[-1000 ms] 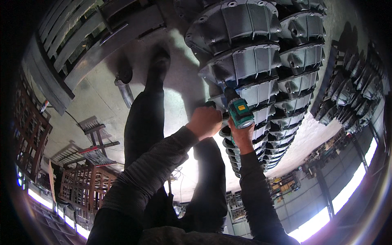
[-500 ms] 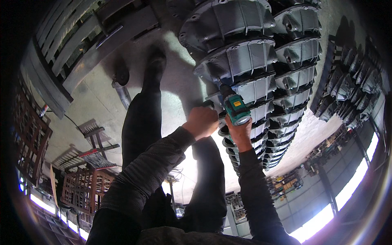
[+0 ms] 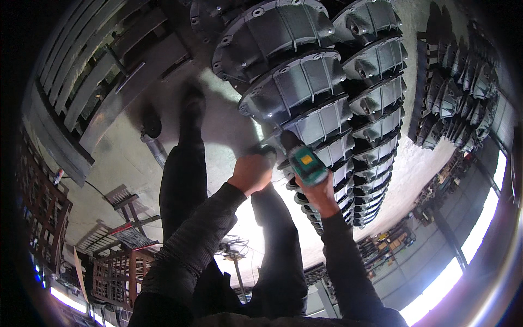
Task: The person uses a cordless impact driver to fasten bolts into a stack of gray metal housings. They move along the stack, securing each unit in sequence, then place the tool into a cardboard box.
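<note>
My right hand (image 3: pixel 320 194) is wrapped round the grip of a green and black cordless drill (image 3: pixel 308 163) with a yellow patch on it. The drill's dark front end points up and left, at the edge of a stack of grey ribbed metal castings (image 3: pixel 297 82) with bolt holes along their rims. My left hand (image 3: pixel 251 172) is closed in a fist just left of the drill. Something dark shows at the top of that fist; its kind is not clear. Where exactly the drill's tip meets the casting is too blurred to tell.
A second column of castings (image 3: pixel 373 79) stands close to the right. Further right lie more metal parts (image 3: pixel 449 101). At the upper left is a slatted pallet (image 3: pixel 122 106), and a dark pipe-like piece (image 3: pixel 154 144) lies on the floor near my foot. Brown metal racks (image 3: pixel 117 278) stand lower left.
The view has shifted, so the castings appear further left. My left hand and the drill in my right hand sit slightly lower in view, the drill blurred by motion. Both hands stay closed.
</note>
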